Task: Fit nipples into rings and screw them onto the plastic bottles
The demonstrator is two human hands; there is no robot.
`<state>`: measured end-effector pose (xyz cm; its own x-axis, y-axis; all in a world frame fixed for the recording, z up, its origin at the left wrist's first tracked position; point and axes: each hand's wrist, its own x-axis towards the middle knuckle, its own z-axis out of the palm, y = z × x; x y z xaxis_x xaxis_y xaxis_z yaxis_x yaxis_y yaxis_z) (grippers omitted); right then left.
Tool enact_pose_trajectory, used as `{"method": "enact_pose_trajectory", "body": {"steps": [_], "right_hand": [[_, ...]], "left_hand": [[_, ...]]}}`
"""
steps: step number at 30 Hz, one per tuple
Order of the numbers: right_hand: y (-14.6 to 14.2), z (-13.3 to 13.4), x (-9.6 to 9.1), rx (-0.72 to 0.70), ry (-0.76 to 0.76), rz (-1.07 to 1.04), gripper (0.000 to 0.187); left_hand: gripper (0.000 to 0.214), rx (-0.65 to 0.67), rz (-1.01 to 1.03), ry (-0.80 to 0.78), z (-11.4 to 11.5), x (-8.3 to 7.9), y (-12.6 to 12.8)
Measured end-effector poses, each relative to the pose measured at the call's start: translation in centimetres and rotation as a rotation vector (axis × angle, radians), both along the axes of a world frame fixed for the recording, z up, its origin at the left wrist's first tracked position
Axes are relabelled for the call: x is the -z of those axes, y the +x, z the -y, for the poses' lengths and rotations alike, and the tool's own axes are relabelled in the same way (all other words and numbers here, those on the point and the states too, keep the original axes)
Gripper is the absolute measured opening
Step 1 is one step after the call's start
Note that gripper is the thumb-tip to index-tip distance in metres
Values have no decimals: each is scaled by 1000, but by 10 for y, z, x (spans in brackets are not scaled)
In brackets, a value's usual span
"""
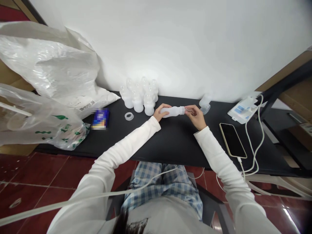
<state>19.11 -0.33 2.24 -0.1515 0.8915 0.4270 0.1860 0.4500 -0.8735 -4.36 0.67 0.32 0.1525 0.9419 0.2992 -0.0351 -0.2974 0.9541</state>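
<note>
A small white plastic bottle [174, 111] lies sideways above the black table [175, 139], held between both hands. My left hand [160, 112] is wrapped round its base. At the bottle's neck, my right hand [196, 116] has its fingers closed in a pinch; whatever sits between the fingertips is too small to make out. Several matching white bottles [141, 94] stand upright in a cluster just left of my left hand, against the wall.
A clear ring [129, 116] and a blue packet [100, 119] lie left of the bottles. Large plastic bags [48, 78] fill the table's left end. Two clear bottles [205, 104] stand beyond my right hand. A phone [232, 140] with a white cable and a white box [242, 110] lie right.
</note>
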Motion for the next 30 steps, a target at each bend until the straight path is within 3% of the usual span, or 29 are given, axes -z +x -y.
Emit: {"method": "enact_pose_trajectory", "body": {"steps": [4,8,11,15,20,24,30], "right_hand": [[2,5,0,-25,55,4,27],[1,14,-1,-9,216,191,12],[0,20,-1,-37,279,313,21],[-2,25,-4,-103,280,395,31],[-3,24,-7,-65,282,348,22],[-3,24,-8,-77,265,296,20],[-4,22,-7,-18,169,279,33]], "left_hand": [[44,141,22,-255,1,-1,-3],[52,137,9,-408,0,-4,-6],[58,123,31,-574,-5,-7,-8],[60,242,20,-778,-13,-9,-13],[59,288,54,-821,-13,-15,-18],[55,199,106,-760,-8,-16,-14],[48,26,153,-618,1,-10,-7]]}}
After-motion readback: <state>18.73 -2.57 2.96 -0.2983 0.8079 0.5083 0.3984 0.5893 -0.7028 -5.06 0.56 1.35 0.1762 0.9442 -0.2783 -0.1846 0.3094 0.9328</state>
